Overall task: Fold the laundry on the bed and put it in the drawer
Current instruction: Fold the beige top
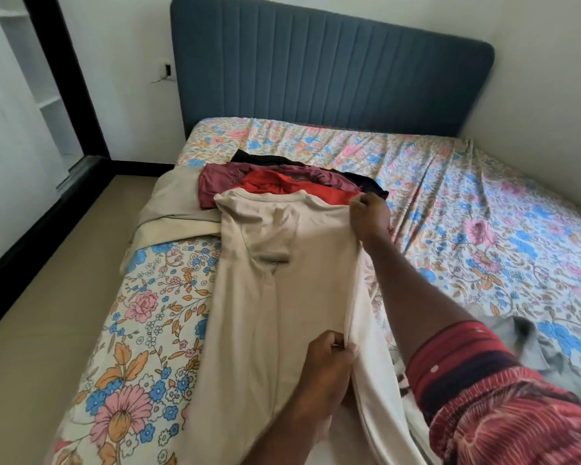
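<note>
Both hands — pinching beige shirt

A tall blue-grey upholstered headboard with vertical channel stitching stood against the plain white wall, and a second white wall ran along the right side. Beige tiled floor lay to the left, edged by a black skirting strip. A small wall socket sat beside the headboard — daylight was soft and even. White shelving showed at far left.
</note>
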